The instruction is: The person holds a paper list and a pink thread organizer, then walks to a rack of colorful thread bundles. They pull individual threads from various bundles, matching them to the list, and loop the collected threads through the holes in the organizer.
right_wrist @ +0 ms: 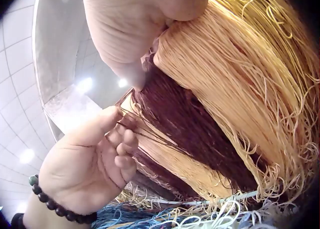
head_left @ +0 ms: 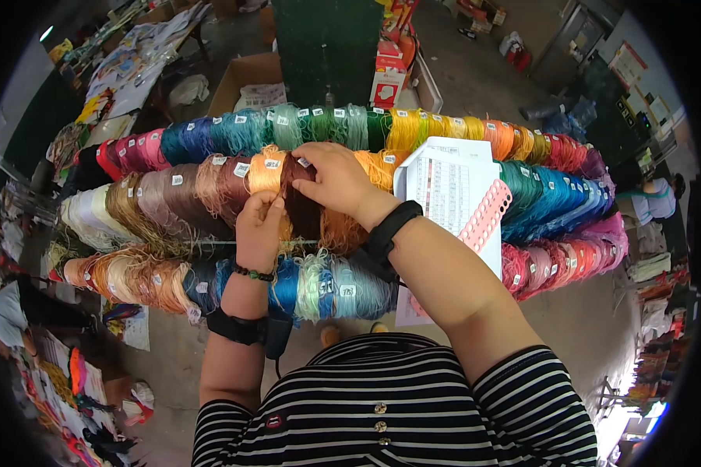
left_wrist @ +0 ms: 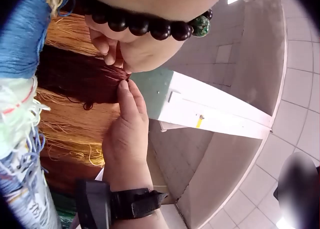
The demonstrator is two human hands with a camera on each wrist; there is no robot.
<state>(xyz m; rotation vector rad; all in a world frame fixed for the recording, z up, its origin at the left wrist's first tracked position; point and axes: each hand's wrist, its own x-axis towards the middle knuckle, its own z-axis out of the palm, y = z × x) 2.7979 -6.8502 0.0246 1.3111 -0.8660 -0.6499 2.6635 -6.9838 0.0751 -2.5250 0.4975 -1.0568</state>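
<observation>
Workroom floor (head_left: 549, 327) beneath; maroon skein (right_wrist: 187, 121) hanging lengthwise downward.
Left hand (head_left: 257, 231) is pinching its left edge, right hand (head_left: 339, 177) its upper end, fingertips closed.

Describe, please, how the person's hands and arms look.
The left hand and right hand are gloveless, each with a black strap and dark box at the wrist; a cable leaves the left box. The left wrist also wears a dark beaded bracelet with a green bead. The short sleeves are black with white stripes.
</observation>
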